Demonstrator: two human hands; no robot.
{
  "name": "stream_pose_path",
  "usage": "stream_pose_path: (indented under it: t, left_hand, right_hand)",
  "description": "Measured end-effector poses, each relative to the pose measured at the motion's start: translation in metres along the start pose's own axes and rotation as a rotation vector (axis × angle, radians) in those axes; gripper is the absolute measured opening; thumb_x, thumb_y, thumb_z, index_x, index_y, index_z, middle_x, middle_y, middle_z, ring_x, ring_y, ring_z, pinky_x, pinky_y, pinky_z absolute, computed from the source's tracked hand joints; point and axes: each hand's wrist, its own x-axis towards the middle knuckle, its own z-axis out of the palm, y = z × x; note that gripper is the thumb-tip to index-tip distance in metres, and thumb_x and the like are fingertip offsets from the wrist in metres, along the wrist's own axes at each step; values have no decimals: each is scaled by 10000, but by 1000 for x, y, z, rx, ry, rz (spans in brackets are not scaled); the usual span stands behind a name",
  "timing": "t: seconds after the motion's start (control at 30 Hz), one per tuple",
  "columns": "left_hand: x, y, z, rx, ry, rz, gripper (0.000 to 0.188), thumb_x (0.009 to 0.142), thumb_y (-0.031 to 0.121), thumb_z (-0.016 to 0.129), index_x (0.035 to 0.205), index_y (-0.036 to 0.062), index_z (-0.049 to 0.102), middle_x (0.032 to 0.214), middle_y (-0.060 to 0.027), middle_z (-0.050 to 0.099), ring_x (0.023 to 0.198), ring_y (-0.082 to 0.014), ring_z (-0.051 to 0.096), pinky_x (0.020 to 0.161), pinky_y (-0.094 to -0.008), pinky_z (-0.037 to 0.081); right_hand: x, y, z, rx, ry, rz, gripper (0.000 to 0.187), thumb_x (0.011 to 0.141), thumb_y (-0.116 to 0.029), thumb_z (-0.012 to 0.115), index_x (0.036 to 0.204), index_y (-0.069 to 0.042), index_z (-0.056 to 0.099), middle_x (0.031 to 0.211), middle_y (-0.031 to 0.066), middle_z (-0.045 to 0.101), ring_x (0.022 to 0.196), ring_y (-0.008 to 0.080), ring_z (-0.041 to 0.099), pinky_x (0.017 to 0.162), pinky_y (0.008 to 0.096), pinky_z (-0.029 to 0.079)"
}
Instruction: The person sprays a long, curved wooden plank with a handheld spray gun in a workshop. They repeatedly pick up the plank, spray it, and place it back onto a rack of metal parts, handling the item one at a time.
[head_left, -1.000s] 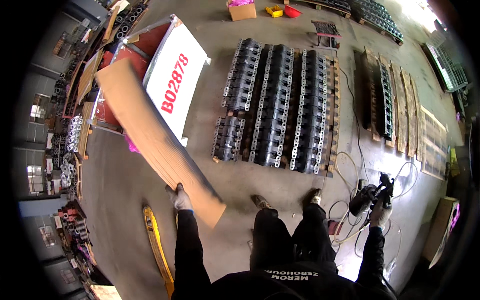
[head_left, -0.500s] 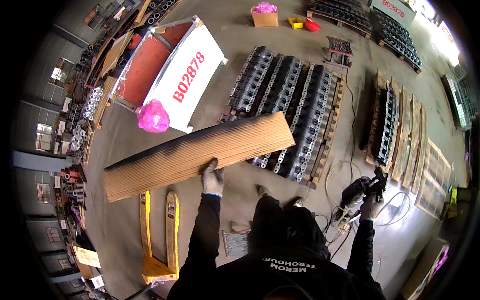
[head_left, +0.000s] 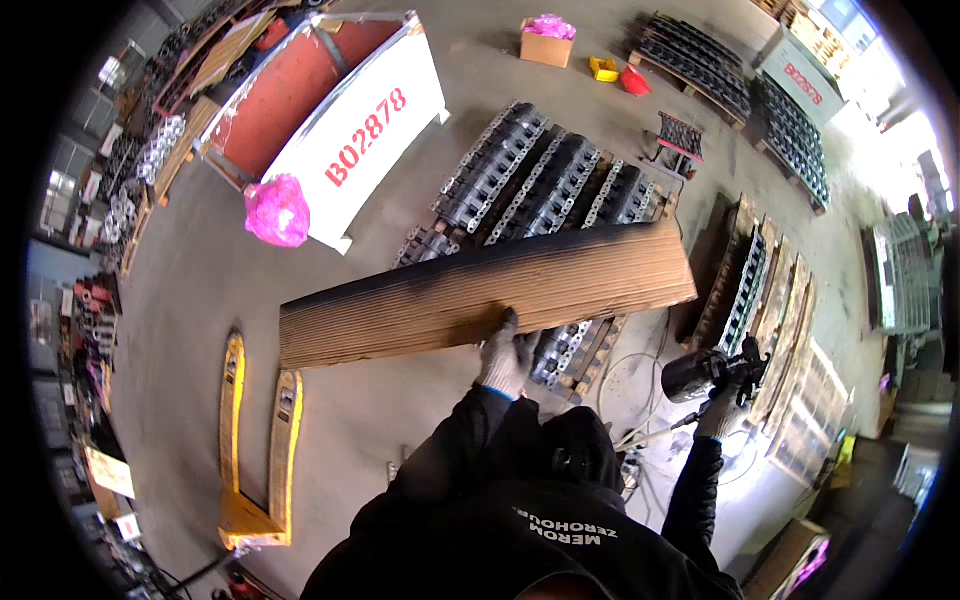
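My left hand (head_left: 505, 362), in a pale glove with darkened fingertips, grips the lower edge of a long corrugated cardboard sheet (head_left: 420, 310). Black stains run along the sheet's upper edge. Beneath and behind it lie rows of black metal track links (head_left: 545, 190), partly covered by the cardboard. My right hand (head_left: 722, 415), gloved too, is closed around the handle of a spray gun (head_left: 742, 372) with a dark cup, held out to the right. A hose trails from the gun toward the floor.
A white steel bin (head_left: 375, 130) with a pink plastic bundle (head_left: 278, 210) stands at the far left. The yellow pallet jack forks (head_left: 285, 430) lie at the left. Wooden pallets (head_left: 785, 330) and another black track row (head_left: 745, 290) are at the right. Hoses cross the floor near my feet.
The cardboard sheet has moved right with my left hand and now covers more of the track links. My right hand has raised the spray gun. The whole view has shifted.
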Motion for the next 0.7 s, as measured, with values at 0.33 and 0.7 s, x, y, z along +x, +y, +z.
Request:
stream_pose_path:
  t: [0.33, 0.7]
  left_hand:
    - [7, -104, 48, -46, -70, -118, 356, 955, 332, 648, 1176, 64, 570, 1140, -51, 640, 1022, -156, 632, 829, -286, 557]
    - [15, -203, 83, -243, 28, 86, 384, 923, 161, 687, 1205, -39, 520, 1226, -152, 593, 1100, -229, 615, 932, -286, 575]
  right_hand:
    - [34, -52, 106, 316, -437, 181, 838, 860, -749, 513, 1410, -117, 487, 1423, 75, 504, 1258, 235, 475, 944, 497, 460]
    - [134, -41, 164, -70, -811, -222, 619, 907, -110, 570, 1480, -5, 361, 1121, 119, 596, 891, 182, 579, 738, 316, 521]
